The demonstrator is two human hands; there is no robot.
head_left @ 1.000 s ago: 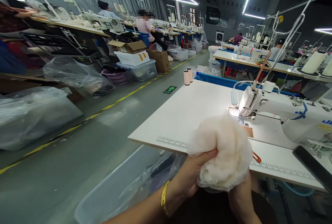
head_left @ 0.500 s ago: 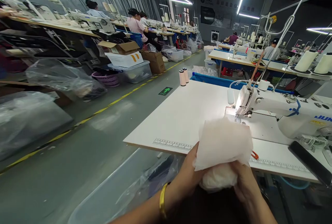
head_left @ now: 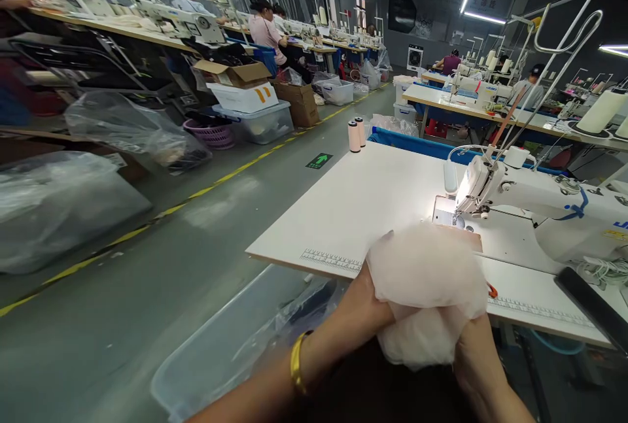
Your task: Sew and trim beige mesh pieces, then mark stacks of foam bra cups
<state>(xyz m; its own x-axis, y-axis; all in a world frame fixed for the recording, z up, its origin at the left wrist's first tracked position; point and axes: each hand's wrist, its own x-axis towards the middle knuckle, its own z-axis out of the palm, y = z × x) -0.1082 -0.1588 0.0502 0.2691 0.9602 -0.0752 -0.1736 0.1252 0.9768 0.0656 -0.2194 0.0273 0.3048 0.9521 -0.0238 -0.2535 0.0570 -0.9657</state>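
Note:
A bunched piece of thin, pale cream fabric (head_left: 426, 269) is held between my two hands, just over the front edge of the white sewing table (head_left: 338, 207). My left hand (head_left: 375, 299) grips it from the left side, its fingers mostly covered by the cloth. On the right, my right hand (head_left: 473, 338) holds the other side, fingers also hidden in the folds. Part of the cloth hangs down between my wrists. Behind it stands a white sewing machine (head_left: 540, 194) with its needle area lit.
Two pink thread spools (head_left: 354, 136) stand at the table's far left corner. A black phone (head_left: 591, 305) and an orange-handled tool (head_left: 492, 290) lie to the right. Below the table's left side is a clear plastic bin (head_left: 196, 357). An aisle with a yellow line (head_left: 201, 192) runs left.
The cloth has been turned over and bunched, its flat upper layer now rounded and spread over my hands. The view has shifted slightly left.

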